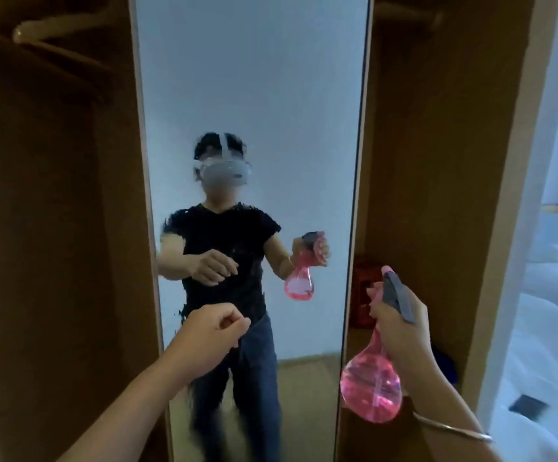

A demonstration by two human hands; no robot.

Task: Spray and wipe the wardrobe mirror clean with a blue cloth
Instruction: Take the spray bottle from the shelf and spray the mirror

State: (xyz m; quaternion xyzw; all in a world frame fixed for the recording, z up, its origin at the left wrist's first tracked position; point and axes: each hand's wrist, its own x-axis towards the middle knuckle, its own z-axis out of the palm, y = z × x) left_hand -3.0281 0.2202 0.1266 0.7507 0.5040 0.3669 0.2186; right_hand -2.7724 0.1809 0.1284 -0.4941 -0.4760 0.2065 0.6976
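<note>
Gripping spray bottle, right hand fingers curled

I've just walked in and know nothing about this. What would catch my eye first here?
Probably the pink spray bottle, gripped by the right hand low on the right. Next, the tall wardrobe mirror in the middle, with the person reflected in it. The left hand hangs before the glass, fingers curled, holding nothing.
</note>
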